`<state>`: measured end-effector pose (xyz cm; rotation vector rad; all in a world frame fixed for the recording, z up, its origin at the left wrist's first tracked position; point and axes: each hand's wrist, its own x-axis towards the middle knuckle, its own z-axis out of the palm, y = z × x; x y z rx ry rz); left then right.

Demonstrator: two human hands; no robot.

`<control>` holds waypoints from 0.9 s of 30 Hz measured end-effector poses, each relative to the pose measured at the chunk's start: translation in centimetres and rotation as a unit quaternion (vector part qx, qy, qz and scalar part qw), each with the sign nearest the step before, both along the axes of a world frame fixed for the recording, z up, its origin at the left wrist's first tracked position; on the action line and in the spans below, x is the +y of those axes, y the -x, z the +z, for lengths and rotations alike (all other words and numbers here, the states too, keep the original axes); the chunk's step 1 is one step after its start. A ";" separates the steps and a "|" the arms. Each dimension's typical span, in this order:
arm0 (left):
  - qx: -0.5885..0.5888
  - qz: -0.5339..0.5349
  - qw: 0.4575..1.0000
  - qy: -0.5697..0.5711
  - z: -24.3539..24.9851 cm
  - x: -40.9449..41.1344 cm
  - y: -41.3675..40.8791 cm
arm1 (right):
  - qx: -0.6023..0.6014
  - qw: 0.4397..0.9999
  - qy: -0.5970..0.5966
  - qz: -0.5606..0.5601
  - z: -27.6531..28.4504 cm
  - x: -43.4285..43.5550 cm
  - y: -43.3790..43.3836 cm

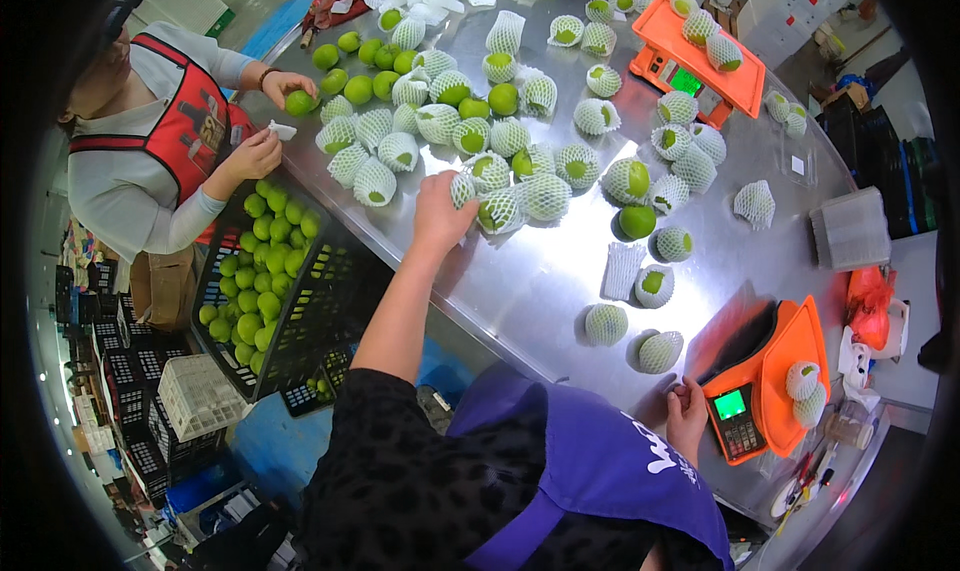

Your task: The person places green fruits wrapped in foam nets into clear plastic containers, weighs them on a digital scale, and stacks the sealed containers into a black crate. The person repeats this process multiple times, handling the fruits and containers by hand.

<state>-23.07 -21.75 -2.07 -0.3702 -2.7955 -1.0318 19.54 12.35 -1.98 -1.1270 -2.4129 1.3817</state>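
Note:
My left hand (442, 209) reaches over the metal table (495, 301), its fingers around a net-wrapped green fruit (463, 190) at the edge of a group of wrapped fruits. My right hand (686, 412) is at the near edge beside an orange digital scale (791, 376); its fingers are curled, and whether they hold anything is unclear. Two wrapped fruits (804, 392) lie on that scale's tray. Nearer the table's middle are a bare green fruit (637, 221), an empty foam net sleeve (622, 271) and several wrapped fruits (654, 286).
A co-worker in a red apron (191, 120) holds a green fruit (300, 103) and a white foam piece (283, 129) at the left. Below stands a black crate of green fruits (262, 271). A second orange scale (697, 60) is at the back, stacked clear trays (851, 229) at the right.

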 end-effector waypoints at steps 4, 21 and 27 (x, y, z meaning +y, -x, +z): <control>-0.030 0.042 0.999 -0.017 2.8 -1.8 4.3 | 0.016 1.000 -0.007 -0.004 -1.1 0.3 -0.5; -0.382 -0.165 0.632 -0.653 6.9 -3.6 10.2 | 0.011 0.999 -0.044 -0.001 -2.1 0.5 -0.8; -0.388 -0.219 0.627 -0.639 11.0 3.2 4.4 | 0.018 1.000 0.000 -0.017 -1.8 0.8 -0.1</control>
